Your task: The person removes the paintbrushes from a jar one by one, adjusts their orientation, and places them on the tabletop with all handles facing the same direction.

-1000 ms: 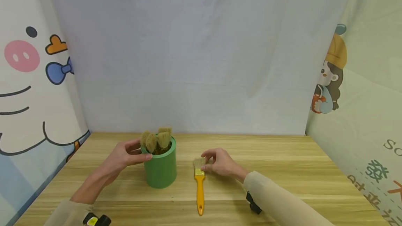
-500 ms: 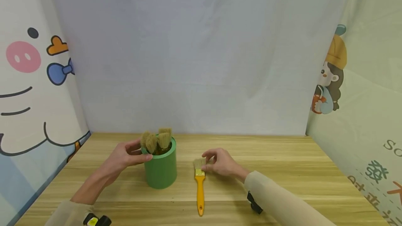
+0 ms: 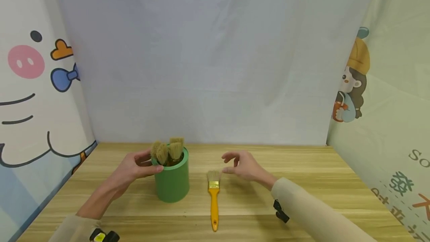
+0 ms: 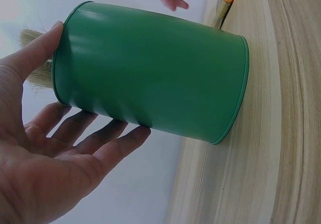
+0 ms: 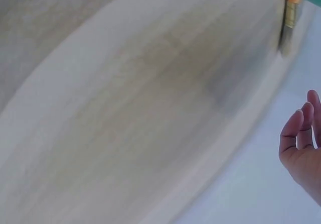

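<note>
A green cylindrical pot (image 3: 172,184) stands upright on the table, with several bristle brushes (image 3: 161,154) poking out of its top, bristles up. My left hand (image 3: 131,169) holds the pot from the left side; in the left wrist view its thumb (image 4: 42,48) is at the rim and the fingers (image 4: 118,146) lie along the wall. To the pot's right lies a flat paintbrush (image 3: 214,204) with a yellow-orange handle toward me and pale bristles pointing away. Just right of those bristles, my right hand (image 3: 245,166) hovers with fingers loosely bent and nothing in them.
The wood-grain table (image 3: 302,182) runs back to a pale cloth (image 3: 215,66) hanging behind it. Cloths printed with cartoon figures hang at the left (image 3: 25,85) and right (image 3: 386,122).
My right hand has come off the paintbrush's bristles and moved slightly right and away from me. The paintbrush stays lying on the table. My left hand and the pot keep their place.
</note>
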